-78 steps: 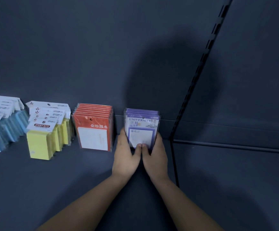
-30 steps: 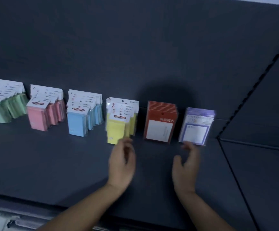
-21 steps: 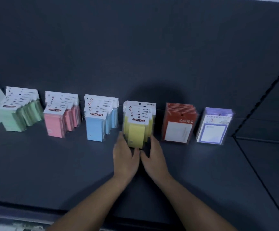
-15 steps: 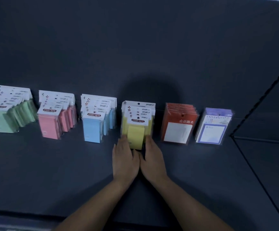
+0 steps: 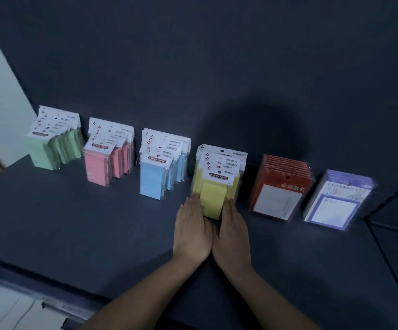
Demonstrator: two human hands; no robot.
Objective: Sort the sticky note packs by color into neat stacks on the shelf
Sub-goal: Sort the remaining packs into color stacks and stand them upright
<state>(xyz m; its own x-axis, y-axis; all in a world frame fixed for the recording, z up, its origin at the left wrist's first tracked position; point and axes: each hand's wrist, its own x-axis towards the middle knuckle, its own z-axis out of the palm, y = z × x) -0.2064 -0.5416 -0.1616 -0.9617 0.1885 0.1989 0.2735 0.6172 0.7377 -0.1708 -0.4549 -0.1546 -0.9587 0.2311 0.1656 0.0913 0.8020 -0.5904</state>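
Yellow stack [image 5: 218, 179]: centre frame, standing on shelf [image 5: 74, 222], between blue stack [image 5: 162, 166] and red stack [image 5: 281, 189].
Left hand [image 5: 192, 232]: fingers straight, pressed to stack's left side.
Right hand [image 5: 233, 234]: fingers straight, against its right side.

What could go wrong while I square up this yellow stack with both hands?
The front yellow pack juts forward between the left hand and right hand; squeezing might pop it loose or tip it. The fanned blue stack stands near the left hand; a sideways nudge could topple it.

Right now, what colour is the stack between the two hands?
Yellow, with white header cards; the head view shows it.
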